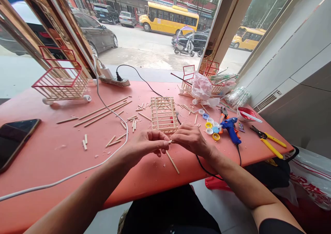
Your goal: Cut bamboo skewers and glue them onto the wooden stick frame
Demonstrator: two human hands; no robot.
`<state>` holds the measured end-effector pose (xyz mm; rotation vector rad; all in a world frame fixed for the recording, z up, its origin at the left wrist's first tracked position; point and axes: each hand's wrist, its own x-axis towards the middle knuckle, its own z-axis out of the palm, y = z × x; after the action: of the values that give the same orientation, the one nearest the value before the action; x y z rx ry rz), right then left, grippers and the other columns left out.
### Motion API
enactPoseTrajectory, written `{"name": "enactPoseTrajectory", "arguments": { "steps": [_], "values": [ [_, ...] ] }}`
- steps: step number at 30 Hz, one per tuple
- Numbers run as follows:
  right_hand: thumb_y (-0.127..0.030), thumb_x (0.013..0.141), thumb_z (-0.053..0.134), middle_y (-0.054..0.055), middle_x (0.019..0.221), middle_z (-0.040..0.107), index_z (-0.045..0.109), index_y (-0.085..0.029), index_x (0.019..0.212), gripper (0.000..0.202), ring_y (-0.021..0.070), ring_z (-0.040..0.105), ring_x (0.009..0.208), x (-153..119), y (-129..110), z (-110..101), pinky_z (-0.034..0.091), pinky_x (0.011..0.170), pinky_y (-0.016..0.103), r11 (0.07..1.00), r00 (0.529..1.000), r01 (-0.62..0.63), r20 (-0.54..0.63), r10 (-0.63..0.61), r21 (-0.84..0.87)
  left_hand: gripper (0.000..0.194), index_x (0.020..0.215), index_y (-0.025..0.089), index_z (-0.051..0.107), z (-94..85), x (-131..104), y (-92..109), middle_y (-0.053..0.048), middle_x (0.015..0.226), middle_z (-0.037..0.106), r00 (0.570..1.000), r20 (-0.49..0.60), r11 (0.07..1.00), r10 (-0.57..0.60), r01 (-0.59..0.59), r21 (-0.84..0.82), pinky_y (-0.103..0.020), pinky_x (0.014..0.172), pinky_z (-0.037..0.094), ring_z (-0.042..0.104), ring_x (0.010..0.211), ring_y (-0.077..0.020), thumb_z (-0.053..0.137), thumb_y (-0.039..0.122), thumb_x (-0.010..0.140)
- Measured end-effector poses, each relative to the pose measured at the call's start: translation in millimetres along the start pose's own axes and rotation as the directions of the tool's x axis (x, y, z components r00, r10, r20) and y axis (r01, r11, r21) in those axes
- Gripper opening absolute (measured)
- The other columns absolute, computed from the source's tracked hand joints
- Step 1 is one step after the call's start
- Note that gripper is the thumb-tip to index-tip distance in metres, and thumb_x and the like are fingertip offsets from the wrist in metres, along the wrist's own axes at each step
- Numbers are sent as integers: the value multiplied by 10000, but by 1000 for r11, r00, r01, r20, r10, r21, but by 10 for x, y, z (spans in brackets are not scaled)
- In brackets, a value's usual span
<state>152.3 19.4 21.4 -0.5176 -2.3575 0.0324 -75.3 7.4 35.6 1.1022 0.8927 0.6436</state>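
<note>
A short pale wooden stick (170,142) is pinched between the thumb and fingers of my left hand (151,142), near the front of the table. My right hand (190,138) meets it there, its curled fingertips on the same piece; the fingers partly hide it. Just beyond both hands rests a small frame of glued wooden sticks (163,113), built like a slatted basket. Below the hands, a longer loose stick (172,162) lies on the pink tabletop (139,182).
At the right are several bottle caps (216,136), a blue glue gun (231,128) and yellow-handled pliers (271,144). Cut sticks (103,113) lie left of the frame. A white cable (103,163) crosses the left side, near a phone (17,137). A finished stick cart (62,82) stands back left.
</note>
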Motion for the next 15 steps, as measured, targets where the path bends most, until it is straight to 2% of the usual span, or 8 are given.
{"name": "enactPoseTrajectory", "arguments": {
  "steps": [5,12,15],
  "values": [
    [-198,1025,606,6,835,753,708,-208,978,113,133,625,758,-10,13,1,481,727,269,1000,1000,5,9,-5,-13,340,754,144,740,17,-8,9,-47,683,713,999,-33,1000,18,-17,24,-250,561,514,635,619,-147,901,409,615],
    [-237,1043,579,30,863,758,711,-196,985,149,135,649,796,-27,21,3,506,751,267,999,999,-35,27,36,-23,311,800,152,765,81,-100,73,-49,706,712,980,-84,955,179,-153,253,-286,614,511,612,644,-158,826,445,716],
    [-243,1052,562,34,860,761,712,-198,980,173,136,653,797,-22,15,-7,505,743,266,999,999,-41,29,41,-25,306,786,153,768,96,-109,88,-43,692,705,977,-93,949,193,-161,271,-274,600,496,600,632,-149,810,452,734]
  ]
}}
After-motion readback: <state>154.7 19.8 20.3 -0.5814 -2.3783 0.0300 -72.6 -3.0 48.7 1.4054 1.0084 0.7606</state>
